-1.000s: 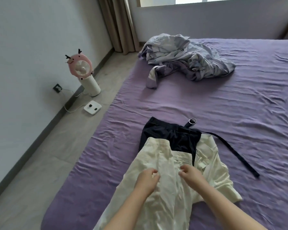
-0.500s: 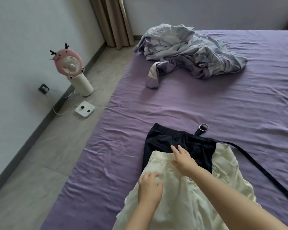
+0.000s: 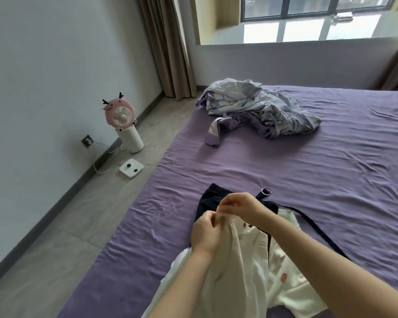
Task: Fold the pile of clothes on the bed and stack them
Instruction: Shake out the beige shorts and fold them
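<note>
Two hands pinch the top edge of a cream shirt (image 3: pixel 246 269) on the purple bed (image 3: pixel 331 180). The left hand (image 3: pixel 205 232) has its fingers curled round a bunch of the cloth; the right hand (image 3: pixel 240 204), just beyond and touching it, nips the same raised edge between thumb and fingers. The shirt's long axis runs from the near edge of the bed away toward the window, its lifted end pointing that way. It lies over a dark garment (image 3: pixel 213 198) whose strap (image 3: pixel 317 228) trails right. On the floor at far left stand a pink fan (image 3: pixel 122 118) and a white scale (image 3: pixel 131 168). Farther up the bed lies a crumpled pile of clothes (image 3: pixel 260 106), with curtains (image 3: pixel 170 47) and a window (image 3: pixel 308 17) behind.
</note>
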### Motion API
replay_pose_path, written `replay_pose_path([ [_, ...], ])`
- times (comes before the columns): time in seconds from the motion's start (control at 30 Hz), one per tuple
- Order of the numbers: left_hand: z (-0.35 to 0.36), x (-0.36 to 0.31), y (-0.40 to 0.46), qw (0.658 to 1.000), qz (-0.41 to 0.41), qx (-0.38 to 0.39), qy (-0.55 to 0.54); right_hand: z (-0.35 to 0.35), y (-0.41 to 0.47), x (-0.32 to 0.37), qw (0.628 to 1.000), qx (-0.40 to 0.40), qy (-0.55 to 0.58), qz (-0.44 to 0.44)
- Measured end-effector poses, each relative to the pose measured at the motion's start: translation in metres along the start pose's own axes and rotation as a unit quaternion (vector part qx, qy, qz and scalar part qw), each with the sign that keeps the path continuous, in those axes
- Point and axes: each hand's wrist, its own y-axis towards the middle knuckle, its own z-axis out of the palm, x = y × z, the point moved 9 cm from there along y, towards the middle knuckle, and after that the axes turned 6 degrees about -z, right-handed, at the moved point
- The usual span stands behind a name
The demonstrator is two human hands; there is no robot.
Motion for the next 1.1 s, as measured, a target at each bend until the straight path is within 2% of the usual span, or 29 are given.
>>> replay_pose_path([
  [0.1, -0.027, -0.026, -0.033, 0.998, 0.033, 0.007, -0.058, -0.016, -0.029, 0.032, 0.999, -0.013, 0.042, -0.020],
  [0.17, -0.049, -0.040, -0.057, 0.993, 0.040, 0.006, -0.108, -0.022, -0.051, 0.041, 0.999, 0.007, 0.033, -0.018],
  [0.3, -0.091, -0.071, -0.110, 0.977, 0.068, 0.026, -0.201, -0.023, -0.098, 0.048, 0.994, 0.066, -0.084, -0.032],
  [0.37, -0.111, -0.089, -0.136, 0.971, 0.083, 0.019, -0.223, -0.028, -0.116, 0.048, 0.987, 0.065, -0.142, -0.032],
  [0.43, -0.131, -0.103, -0.156, 0.967, 0.094, 0.000, -0.236, -0.035, -0.131, 0.056, 0.989, 0.040, -0.140, -0.040],
  [0.67, -0.182, -0.131, -0.210, 0.970, 0.149, -0.099, -0.167, -0.056, -0.179, 0.146, 0.985, -0.024, -0.113, -0.127],
  [0.73, -0.194, -0.144, -0.225, 0.967, 0.180, -0.147, -0.101, -0.059, -0.195, 0.178, 0.983, -0.025, -0.113, -0.145],
  [0.8, -0.197, -0.170, -0.247, 0.946, 0.266, -0.186, 0.011, -0.058, -0.208, 0.208, 0.981, -0.019, -0.094, -0.166],
  [0.87, -0.179, -0.195, -0.268, 0.923, 0.346, -0.129, 0.109, -0.052, -0.219, 0.234, 0.980, -0.001, -0.098, -0.176],
  [0.93, -0.152, -0.199, -0.276, 0.926, 0.347, -0.008, 0.146, -0.044, -0.230, 0.253, 0.978, 0.017, -0.108, -0.177],
  [1.0, -0.135, -0.193, -0.285, 0.937, 0.325, 0.096, 0.079, -0.044, -0.242, 0.268, 0.977, 0.004, -0.110, -0.182],
  [1.1, -0.127, -0.188, -0.297, 0.939, 0.321, 0.125, -0.017, -0.052, -0.264, 0.278, 0.976, -0.021, -0.121, -0.179],
])
